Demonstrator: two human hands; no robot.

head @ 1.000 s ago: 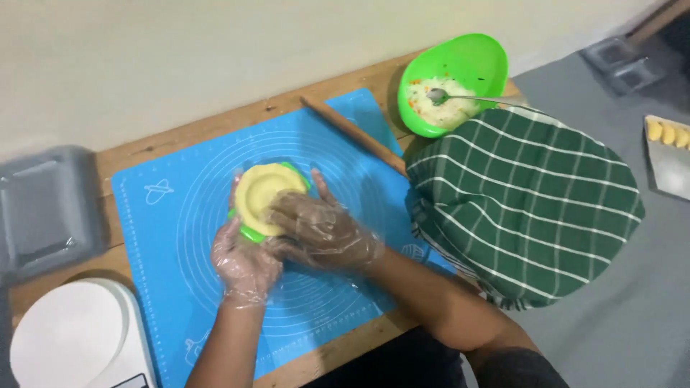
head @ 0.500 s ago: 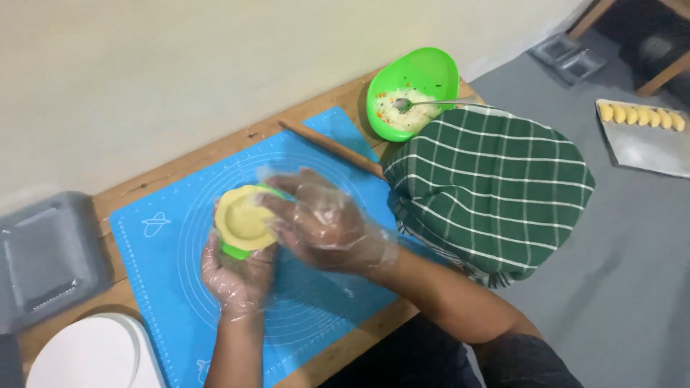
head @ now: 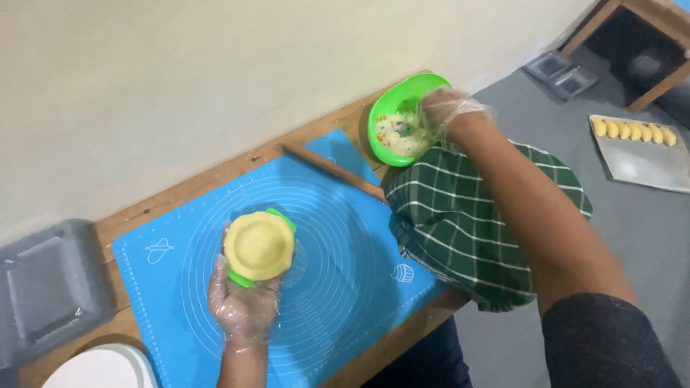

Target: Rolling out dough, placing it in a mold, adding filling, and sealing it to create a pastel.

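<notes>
A single head-worn camera looks steeply down, tilted, from fairly close above the blue mat (head: 345, 287) on the wooden table (head: 172, 201); floor fills the right edge, apparently further below.

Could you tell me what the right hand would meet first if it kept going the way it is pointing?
Probably the spoon lying in the filling inside the green bowl; the right hand already reaches over the rim, though depth is unclear.
</notes>
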